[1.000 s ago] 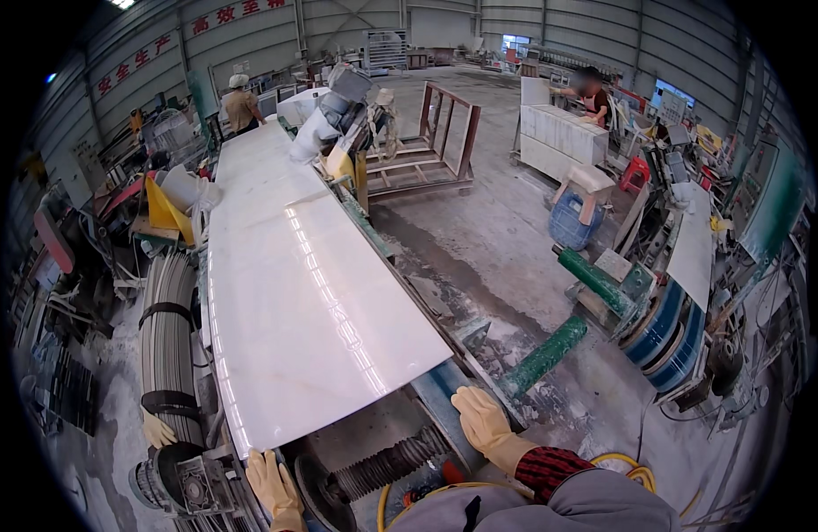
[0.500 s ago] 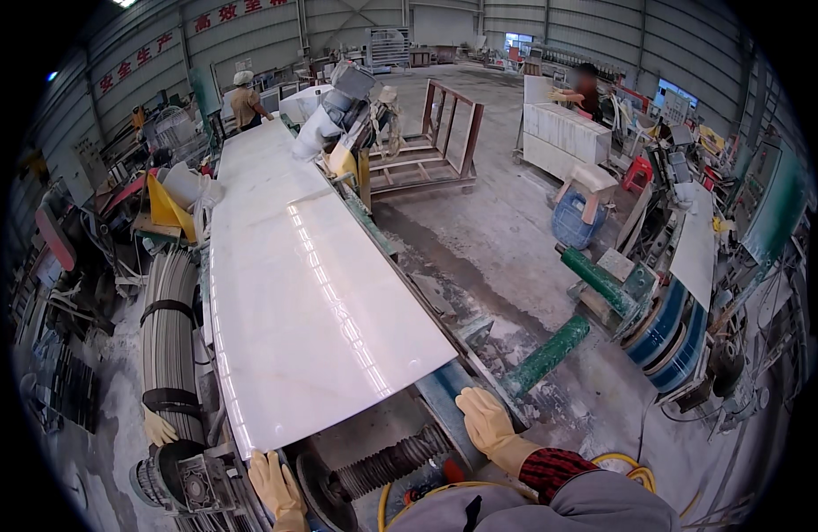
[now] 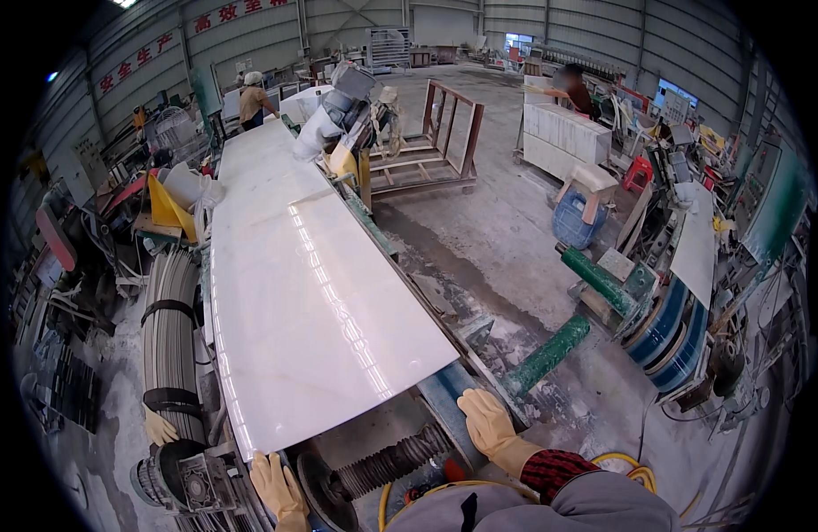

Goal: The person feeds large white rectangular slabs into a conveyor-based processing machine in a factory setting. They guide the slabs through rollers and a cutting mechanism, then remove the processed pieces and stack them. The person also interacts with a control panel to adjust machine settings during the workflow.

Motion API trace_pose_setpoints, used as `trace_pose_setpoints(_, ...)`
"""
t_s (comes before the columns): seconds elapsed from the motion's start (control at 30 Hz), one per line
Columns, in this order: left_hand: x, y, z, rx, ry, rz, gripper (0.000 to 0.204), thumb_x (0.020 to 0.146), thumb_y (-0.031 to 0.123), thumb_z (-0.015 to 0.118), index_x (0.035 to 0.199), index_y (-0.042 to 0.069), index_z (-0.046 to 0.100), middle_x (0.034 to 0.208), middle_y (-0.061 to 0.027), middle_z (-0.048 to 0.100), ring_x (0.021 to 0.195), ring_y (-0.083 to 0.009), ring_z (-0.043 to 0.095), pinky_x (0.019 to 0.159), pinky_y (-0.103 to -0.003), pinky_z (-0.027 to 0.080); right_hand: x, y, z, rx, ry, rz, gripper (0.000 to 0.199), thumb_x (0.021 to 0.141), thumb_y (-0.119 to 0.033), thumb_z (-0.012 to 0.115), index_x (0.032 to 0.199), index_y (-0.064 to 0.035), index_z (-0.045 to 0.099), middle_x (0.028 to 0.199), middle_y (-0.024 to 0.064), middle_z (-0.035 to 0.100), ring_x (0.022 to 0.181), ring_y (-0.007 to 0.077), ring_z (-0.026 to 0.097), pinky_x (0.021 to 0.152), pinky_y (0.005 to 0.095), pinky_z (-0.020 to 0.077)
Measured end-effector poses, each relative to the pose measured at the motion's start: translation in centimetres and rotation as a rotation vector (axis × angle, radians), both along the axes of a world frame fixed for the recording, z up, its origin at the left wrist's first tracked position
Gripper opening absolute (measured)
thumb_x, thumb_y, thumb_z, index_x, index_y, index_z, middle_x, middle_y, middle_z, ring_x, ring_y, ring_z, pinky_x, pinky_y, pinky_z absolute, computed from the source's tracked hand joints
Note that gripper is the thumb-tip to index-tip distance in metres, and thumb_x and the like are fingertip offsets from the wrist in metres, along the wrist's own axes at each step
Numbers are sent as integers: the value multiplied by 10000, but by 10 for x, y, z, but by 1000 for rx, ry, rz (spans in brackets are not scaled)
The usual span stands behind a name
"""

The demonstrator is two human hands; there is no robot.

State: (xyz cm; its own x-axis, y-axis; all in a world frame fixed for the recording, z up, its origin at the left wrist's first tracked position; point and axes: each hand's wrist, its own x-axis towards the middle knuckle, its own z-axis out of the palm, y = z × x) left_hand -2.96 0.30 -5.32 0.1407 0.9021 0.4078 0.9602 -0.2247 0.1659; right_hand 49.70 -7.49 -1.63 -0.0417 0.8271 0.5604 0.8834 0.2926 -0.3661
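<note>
A long, glossy white slab (image 3: 311, 355) lies flat on a conveyor-like machine and stretches away from me. My left hand (image 3: 279, 489), in a cream rubber glove, rests with straight fingers at the machine's near left end, right by the slab's near left corner. Whether its fingertips touch the slab I cannot tell. My right hand (image 3: 487, 422), gloved alike, lies over the blue side rail (image 3: 444, 397) to the right of the slab's near edge, fingers stretched out and apart from the slab. Between my hands, below the slab's end, sits a ribbed dark roller (image 3: 391, 463).
A strapped bundle of long grey strips (image 3: 169, 337) stands left of the machine. Green rollers (image 3: 551, 356) jut out on the right. A yellow hose (image 3: 635, 474) lies on the floor. Beyond are a metal frame rack (image 3: 449, 133), a blue barrel (image 3: 576, 220) and two co-workers.
My hands and the slab look practically unmoved. At the far end of the slab, one co-worker has shifted slightly right; the co-worker at the right has leaned left over the pale blocks.
</note>
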Motion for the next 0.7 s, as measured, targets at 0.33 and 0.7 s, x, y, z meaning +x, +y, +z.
trace_pose_setpoints(0.33, 4, -9, 7, 9, -8, -7, 437, 1058, 110, 682, 1474, -19, 660, 1667, -342, 553, 1548, -556, 491, 1292, -631, 386, -1, -5, -2, 5, 16, -6, 383, 1009, -58, 671, 1388, -7, 698, 1396, 256, 706, 1277, 493, 664, 1161, 585, 533)
trace_pose_setpoints(0.7, 8, -15, 15, -21, -10, 12, 431, 1059, 100, 674, 1472, -22, 663, 1655, -345, 557, 1539, -555, 498, 1285, -633, 393, -3, -10, 4, -22, 19, -5, 387, 1019, -62, 660, 1401, -5, 686, 1413, 255, 691, 1295, 494, 650, 1164, 574, 529)
